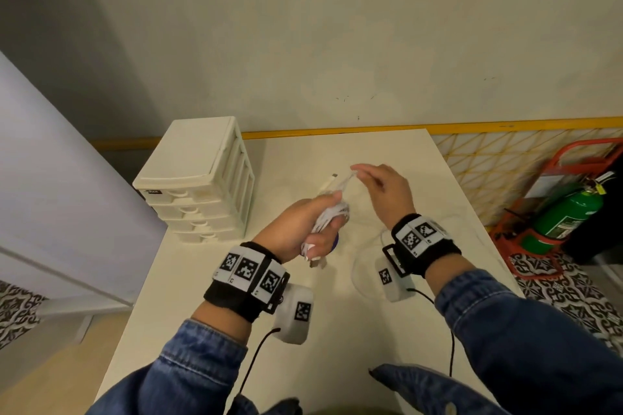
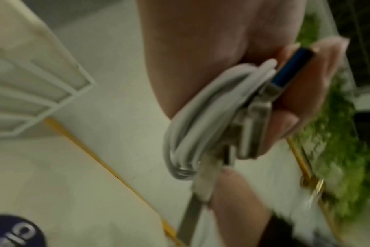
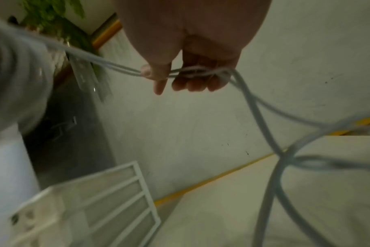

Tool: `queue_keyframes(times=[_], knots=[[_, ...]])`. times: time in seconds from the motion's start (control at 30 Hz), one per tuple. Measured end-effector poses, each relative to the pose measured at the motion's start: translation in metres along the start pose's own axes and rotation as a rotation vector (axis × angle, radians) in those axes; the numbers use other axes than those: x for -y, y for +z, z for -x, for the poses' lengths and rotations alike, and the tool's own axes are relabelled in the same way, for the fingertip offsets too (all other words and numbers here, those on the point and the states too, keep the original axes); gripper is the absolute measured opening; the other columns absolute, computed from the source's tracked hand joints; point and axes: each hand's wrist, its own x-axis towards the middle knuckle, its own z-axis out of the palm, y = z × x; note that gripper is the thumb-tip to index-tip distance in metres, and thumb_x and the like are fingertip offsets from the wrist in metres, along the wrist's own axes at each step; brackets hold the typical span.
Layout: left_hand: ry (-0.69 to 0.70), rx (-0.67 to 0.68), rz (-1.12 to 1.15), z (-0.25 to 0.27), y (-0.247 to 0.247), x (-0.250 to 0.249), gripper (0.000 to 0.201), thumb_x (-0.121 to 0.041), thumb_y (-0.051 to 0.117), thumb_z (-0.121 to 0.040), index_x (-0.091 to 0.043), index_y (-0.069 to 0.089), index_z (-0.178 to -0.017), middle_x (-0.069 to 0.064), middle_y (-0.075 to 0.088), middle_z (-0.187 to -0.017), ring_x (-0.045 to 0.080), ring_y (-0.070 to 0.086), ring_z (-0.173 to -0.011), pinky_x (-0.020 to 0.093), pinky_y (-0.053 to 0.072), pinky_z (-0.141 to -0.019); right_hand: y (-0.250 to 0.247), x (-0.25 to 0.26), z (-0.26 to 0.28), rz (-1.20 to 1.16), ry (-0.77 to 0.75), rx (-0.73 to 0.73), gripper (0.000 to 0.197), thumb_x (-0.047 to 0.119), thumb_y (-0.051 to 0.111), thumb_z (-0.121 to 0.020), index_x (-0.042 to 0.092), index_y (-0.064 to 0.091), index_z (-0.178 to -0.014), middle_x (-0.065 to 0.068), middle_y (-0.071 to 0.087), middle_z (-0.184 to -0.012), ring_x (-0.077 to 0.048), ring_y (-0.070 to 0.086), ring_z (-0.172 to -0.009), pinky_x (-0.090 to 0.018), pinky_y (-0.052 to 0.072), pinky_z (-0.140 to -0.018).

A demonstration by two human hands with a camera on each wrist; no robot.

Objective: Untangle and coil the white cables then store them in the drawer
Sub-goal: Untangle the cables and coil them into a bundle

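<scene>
1. Left hand [image 1: 300, 229]: hovering over the table [image 1: 337, 330], right of the drawer unit [image 1: 199, 178]. Its fingers are curling tight round a coil [image 1: 328, 216] of white cable.
2. Coil: lying gripped in the left fist as a long, narrow bundle. In the head view its long axis is running from near the wrist up and away toward the wall. In the left wrist view the loops [image 2: 201, 117] are showing stacked side by side, with pale plugs [image 2: 251, 130] and a blue-tipped connector [image 2: 291, 66] pressed against the fingers [image 2: 302, 93].
3. Right hand [image 1: 384, 192]: raised over the table, farther from the drawer unit than the left hand. Thumb and curled fingers [image 3: 192, 83] are pinching two cable strands [image 3: 116, 66]; the grip is narrow, nearly closed on them.
4. Strands: stretching taut from the right hand's fingers back toward the coil, pointing toward the drawer unit in the head view [image 1: 344, 182]. Past the right hand, slack cable [image 3: 270, 133] is hanging down and crossing itself in loose loops; more is lying on the table [image 1: 367, 246] beneath the right wrist.
5. Drawer unit: standing at the table's far left corner, all drawers looking shut.
6. Fire extinguisher [image 1: 566, 216]: standing on the floor, beyond the table's right edge.
</scene>
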Motion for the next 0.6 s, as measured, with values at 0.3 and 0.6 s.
queue_keyframes(times=[0.3, 0.6], knots=[[0.476, -0.202, 0.539, -0.006, -0.011, -0.023, 0.046, -0.045, 0.024, -0.099, -0.016, 0.046, -0.071, -0.007, 0.039, -0.041, 0.009, 0.04, -0.036, 0.023, 0.033, -0.045, 0.051, -0.001, 0.067, -0.115, 0.089, 0.398, 0.03, 0.024, 0.041, -0.094, 0.016, 0.059, -0.117, 0.002, 0.065, -0.094, -0.011, 0.057, -0.081, -0.025, 0.045, -0.075], [0.636, -0.854, -0.086, -0.014, -0.029, -0.001, 0.046, -0.032, 0.034, -0.102, -0.025, 0.053, -0.061, -0.004, 0.052, -0.052, 0.018, 0.052, -0.053, 0.03, 0.044, -0.056, 0.042, 0.022, 0.078, 0.065, -0.012, 0.728, 0.014, 0.014, 0.046, -0.092, 0.016, 0.056, -0.103, 0.008, 0.053, -0.073, -0.009, 0.05, -0.065, -0.021, 0.038, -0.065]])
